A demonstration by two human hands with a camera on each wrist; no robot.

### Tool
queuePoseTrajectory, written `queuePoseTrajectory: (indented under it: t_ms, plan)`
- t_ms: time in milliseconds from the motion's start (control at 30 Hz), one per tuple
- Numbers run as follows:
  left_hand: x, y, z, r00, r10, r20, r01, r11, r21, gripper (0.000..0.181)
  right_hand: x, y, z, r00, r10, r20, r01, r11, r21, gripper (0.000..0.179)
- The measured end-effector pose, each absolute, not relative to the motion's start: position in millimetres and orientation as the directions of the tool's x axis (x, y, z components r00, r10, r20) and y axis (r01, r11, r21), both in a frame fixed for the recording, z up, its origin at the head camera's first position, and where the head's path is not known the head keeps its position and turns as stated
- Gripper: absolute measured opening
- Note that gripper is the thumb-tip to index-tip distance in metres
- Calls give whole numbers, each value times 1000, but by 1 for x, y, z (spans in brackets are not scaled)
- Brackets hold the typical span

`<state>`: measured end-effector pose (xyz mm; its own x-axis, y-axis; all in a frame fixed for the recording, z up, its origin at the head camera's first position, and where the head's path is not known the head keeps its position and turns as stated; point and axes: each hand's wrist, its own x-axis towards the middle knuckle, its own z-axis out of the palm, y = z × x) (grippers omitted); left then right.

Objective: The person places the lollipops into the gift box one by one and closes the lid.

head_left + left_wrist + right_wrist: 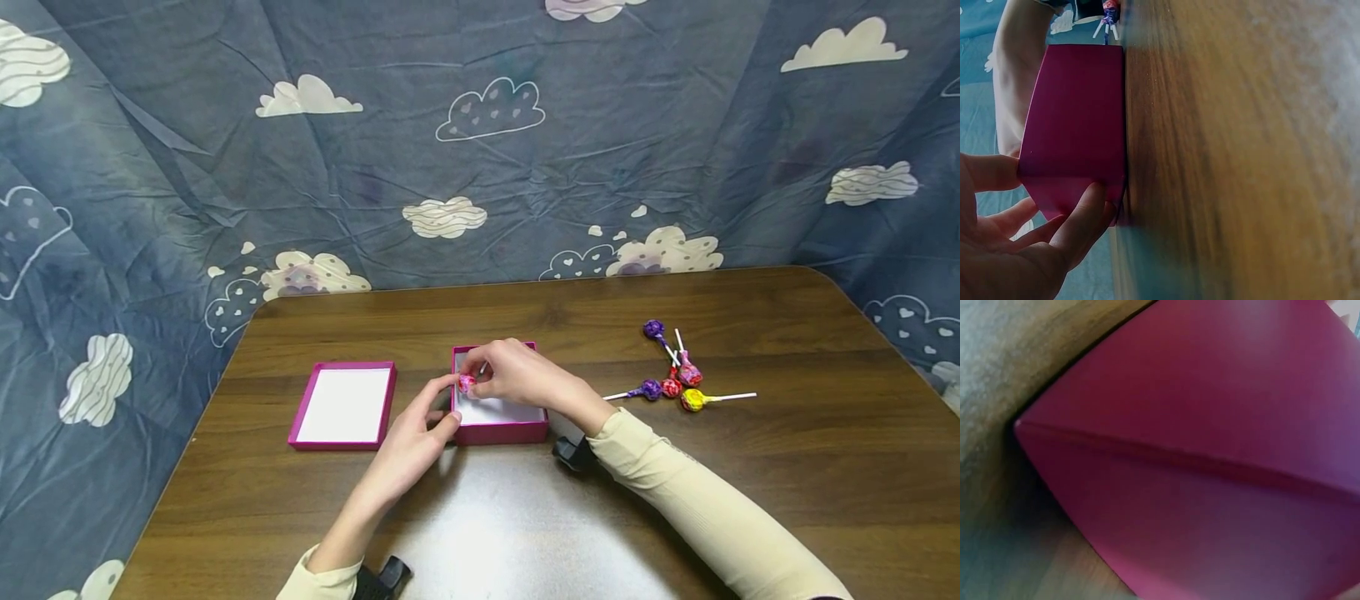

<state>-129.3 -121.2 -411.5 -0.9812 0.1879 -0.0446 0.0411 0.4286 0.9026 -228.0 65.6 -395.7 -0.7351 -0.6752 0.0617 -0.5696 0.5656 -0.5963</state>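
Observation:
A magenta box [501, 433] with a white inside stands without its lid at the middle of the table. My right hand [517, 371] reaches over it and pinches a pink-wrapped lollipop [466, 383] by the box's left wall; most of its stick is hidden. At that same side my left hand [412, 442] holds the box, index finger near the rim and thumb by the front corner. The left wrist view has this hand [1029, 250] against the end of the box [1079, 112]. Only the outer walls of the box [1210, 381] fill the right wrist view.
Left of the box lies the magenta lid [341, 404], white inside facing up. Several lollipops lie in a loose group at the right, among them a yellow one [693, 401], a red one [671, 386] and a purple one [654, 330]. A cloud-print cloth [525, 183] hangs behind the wooden table [795, 467].

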Motion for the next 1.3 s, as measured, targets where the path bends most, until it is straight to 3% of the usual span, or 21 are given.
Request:
queuePoseTrajectory:
  t_ms: [700, 1300]
  plan:
    - [-132, -124, -411, -983, 179, -44, 37, 428, 903, 49, -228, 58, -403, -728, -668, 151, -649, 602, -465, 11]
    - [-131, -124, -410, -981, 181, -72, 5, 394, 919, 51, -229, 62, -396, -711, -687, 148, -662, 585, -468, 20]
